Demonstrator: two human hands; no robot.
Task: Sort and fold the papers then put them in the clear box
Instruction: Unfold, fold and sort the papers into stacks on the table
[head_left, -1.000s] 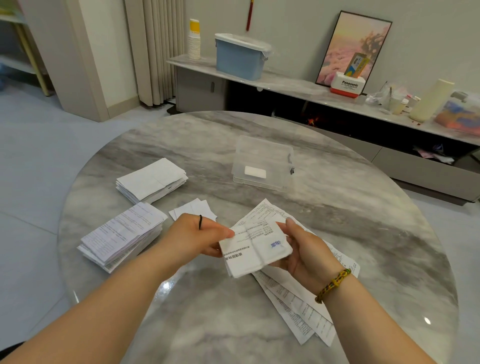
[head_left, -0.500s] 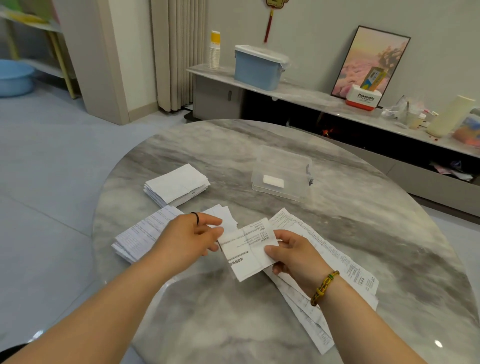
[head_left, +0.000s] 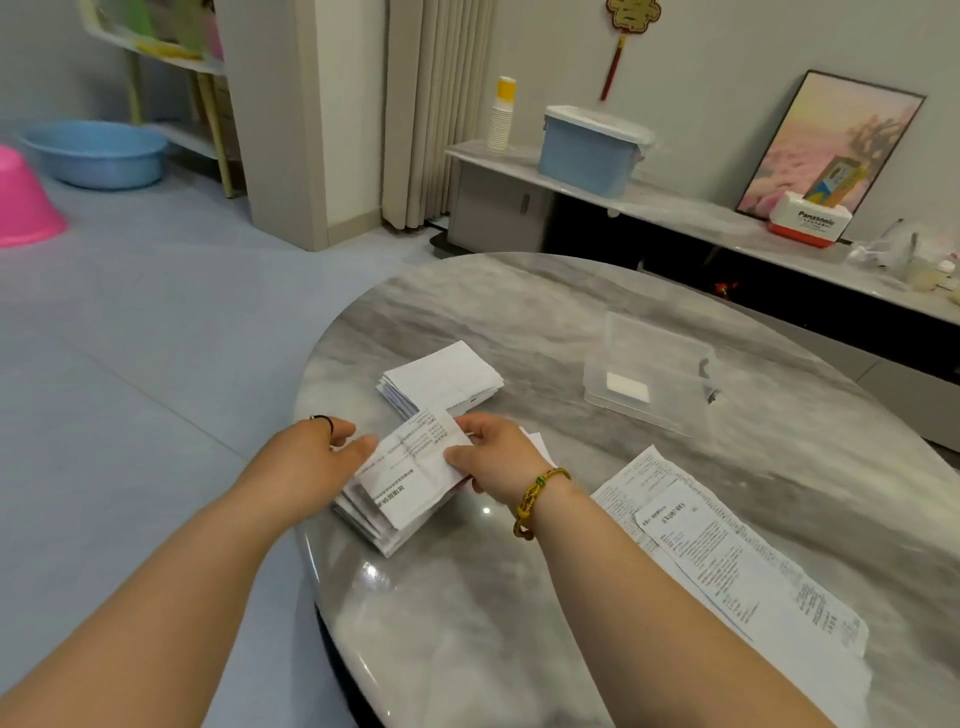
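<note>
Folded receipt (head_left: 415, 470), pinched at its edges by left hand (head_left: 317, 457) and right hand (head_left: 498, 457), should be squared to near pile (head_left: 374, 519) before release.

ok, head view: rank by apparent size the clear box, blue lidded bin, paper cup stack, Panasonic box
1. Clear box
2. Blue lidded bin, close behind and farther away, so unsure
3. Panasonic box
4. Paper cup stack

The red and white box (head_left: 809, 224) on the long shelf (head_left: 691, 221) says "Panasonic" in dark letters. The papers (head_left: 737, 561) on the table (head_left: 519, 623) have printed words too, but they are too small and blurry to read.
</note>
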